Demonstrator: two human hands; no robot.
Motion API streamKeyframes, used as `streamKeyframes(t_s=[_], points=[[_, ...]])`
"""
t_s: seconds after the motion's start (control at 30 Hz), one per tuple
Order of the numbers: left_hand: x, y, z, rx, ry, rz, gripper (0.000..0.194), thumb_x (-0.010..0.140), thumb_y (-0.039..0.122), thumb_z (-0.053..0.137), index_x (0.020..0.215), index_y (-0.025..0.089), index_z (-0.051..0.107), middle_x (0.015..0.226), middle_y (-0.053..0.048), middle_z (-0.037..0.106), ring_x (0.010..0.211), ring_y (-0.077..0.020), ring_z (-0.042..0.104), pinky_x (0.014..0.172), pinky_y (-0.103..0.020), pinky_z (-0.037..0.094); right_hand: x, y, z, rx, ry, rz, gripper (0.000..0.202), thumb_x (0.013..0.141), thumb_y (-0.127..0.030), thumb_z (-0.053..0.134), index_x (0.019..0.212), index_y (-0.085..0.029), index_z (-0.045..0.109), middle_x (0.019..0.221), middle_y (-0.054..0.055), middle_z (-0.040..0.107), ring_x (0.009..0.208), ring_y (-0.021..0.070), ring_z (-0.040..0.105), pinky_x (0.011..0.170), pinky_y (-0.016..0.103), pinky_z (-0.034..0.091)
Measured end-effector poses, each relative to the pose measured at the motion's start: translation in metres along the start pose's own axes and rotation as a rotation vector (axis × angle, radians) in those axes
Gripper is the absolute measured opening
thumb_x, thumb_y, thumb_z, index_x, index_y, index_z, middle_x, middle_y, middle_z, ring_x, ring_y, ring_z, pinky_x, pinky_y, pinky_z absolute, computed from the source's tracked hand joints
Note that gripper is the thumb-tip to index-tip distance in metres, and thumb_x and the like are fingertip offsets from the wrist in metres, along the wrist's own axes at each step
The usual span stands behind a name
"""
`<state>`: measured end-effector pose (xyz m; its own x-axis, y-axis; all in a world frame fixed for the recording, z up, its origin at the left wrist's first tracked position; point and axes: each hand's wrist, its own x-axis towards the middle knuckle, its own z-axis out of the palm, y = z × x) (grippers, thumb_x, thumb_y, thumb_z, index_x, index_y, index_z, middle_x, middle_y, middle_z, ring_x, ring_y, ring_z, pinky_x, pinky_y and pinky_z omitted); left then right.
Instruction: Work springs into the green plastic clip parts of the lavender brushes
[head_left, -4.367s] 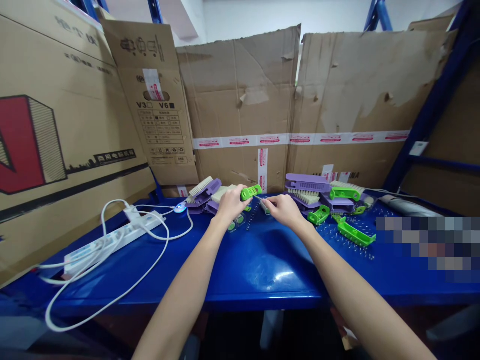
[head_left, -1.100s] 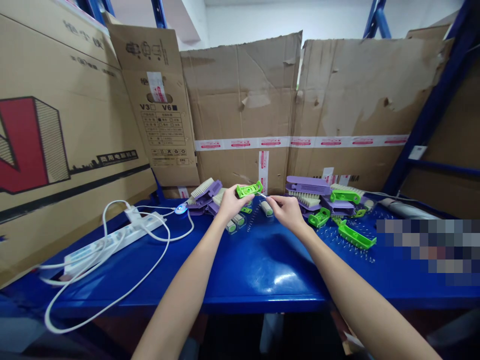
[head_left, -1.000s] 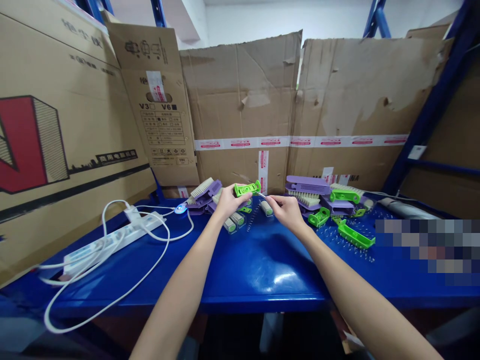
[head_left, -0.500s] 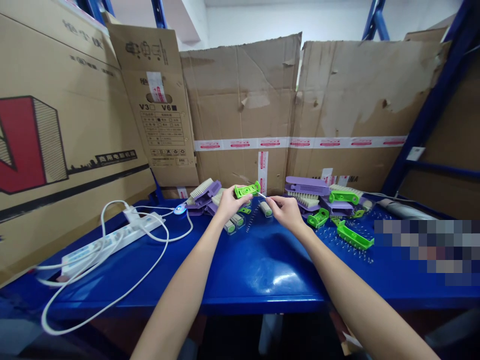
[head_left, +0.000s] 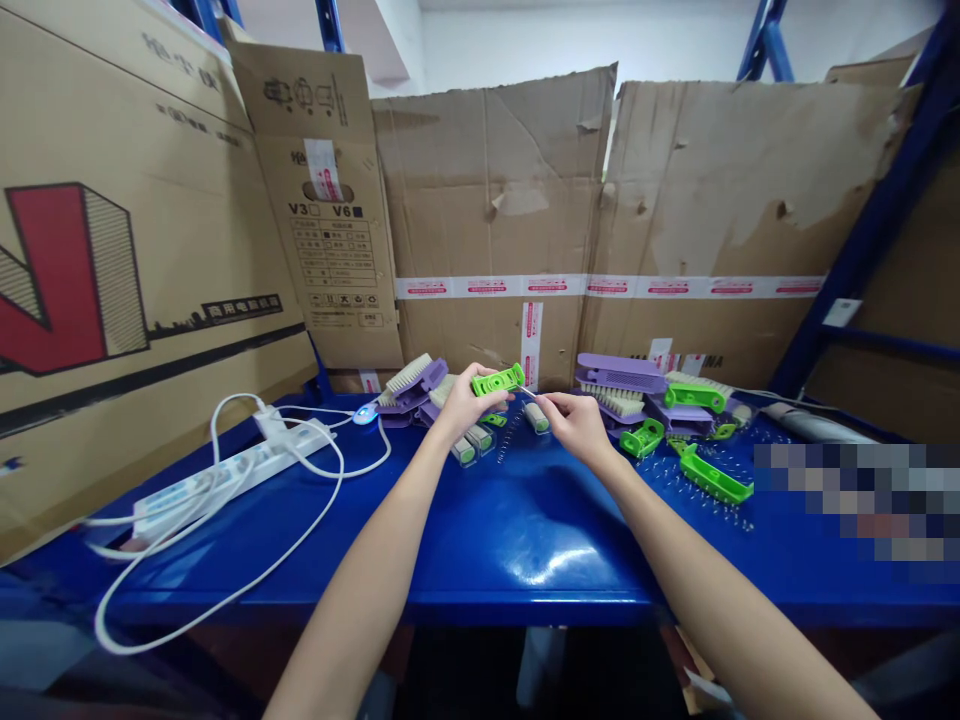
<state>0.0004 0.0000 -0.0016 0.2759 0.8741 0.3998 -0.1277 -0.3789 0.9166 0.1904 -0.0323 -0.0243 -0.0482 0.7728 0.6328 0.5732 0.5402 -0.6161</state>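
My left hand is closed around one end of a bright green plastic bracket, raised above the back of the table. My right hand pinches a thin metal tool, whose slim shaft points at the bracket's right end. Its handle is hidden inside my fingers, and I cannot tell whether the tip touches. Under the hands lie a pale block with a green end, a small flat green piece and a line of tiny metal parts.
Purple brushes with pale bristles are heaped at back left, and more purple brushes at back right. Near the latter lie green brackets among scattered small metal pieces. A white power strip with looping cables lies left. Cardboard walls the back.
The view has shifted slightly, so everything sits a little further right. Both hands keep nearly the same pose, with the metal tool still at the green bracket's right end.
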Motion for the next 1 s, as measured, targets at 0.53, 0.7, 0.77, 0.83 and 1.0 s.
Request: streamKeyframes(t_s=[0.53,0.7,0.77,0.83,1.0], points=[[0.003,-0.007,-0.005,0.274,-0.056,-0.044,0.04,0.067,0.044,0.072,0.086,0.018,0.049,0.073,0.001,0.061,0.071,-0.0136,0.06,0.063,-0.025,0.047,0.001,0.003,-0.006,-0.359,-0.006,-0.094,0.036,0.09,-0.042,0.045,0.09,-0.022,0.076,0.079,0.007,0.073,0.068,0.0181,0.066,0.06,0.023,0.037],[0.006,-0.012,-0.004,0.257,-0.015,0.03,0.037,0.069,0.033,0.071,0.09,0.02,0.044,0.077,0.002,0.059,0.069,-0.0112,0.059,0.063,-0.023,0.044,0.001,0.003,-0.007,-0.427,-0.008,-0.066,0.034,0.09,-0.041,0.046,0.091,-0.023,0.076,0.08,0.007,0.073,0.074,0.019,0.067,0.061,0.023,0.037],[0.008,-0.013,-0.004,0.26,0.041,0.076,0.033,0.07,0.029,0.068,0.091,0.02,0.044,0.078,0.003,0.056,0.066,-0.0099,0.057,0.061,-0.022,0.043,0.001,0.002,-0.007,-0.45,-0.005,-0.044,0.034,0.091,-0.041,0.046,0.091,-0.024,0.075,0.08,0.006,0.074,0.075,0.0191,0.067,0.061,0.023,0.037],[0.009,-0.012,-0.004,0.24,0.11,0.102,0.036,0.071,0.025,0.067,0.099,0.02,0.045,0.078,0.003,0.053,0.064,-0.0095,0.057,0.058,-0.021,0.043,0.001,0.0,-0.008,-0.458,0.001,-0.028,0.035,0.091,-0.042,0.045,0.091,-0.024,0.075,0.08,0.005,0.074,0.075,0.019,0.067,0.061,0.023,0.038],[0.011,-0.01,-0.003,0.242,0.181,0.148,0.035,0.073,0.017,0.059,0.107,0.02,0.049,0.084,0.0,0.055,0.064,-0.0104,0.057,0.058,-0.023,0.045,0.0,-0.003,-0.008,-0.438,-0.008,-0.068,0.035,0.091,-0.042,0.045,0.094,-0.024,0.075,0.083,0.005,0.074,0.077,0.0184,0.068,0.064,0.021,0.04]])
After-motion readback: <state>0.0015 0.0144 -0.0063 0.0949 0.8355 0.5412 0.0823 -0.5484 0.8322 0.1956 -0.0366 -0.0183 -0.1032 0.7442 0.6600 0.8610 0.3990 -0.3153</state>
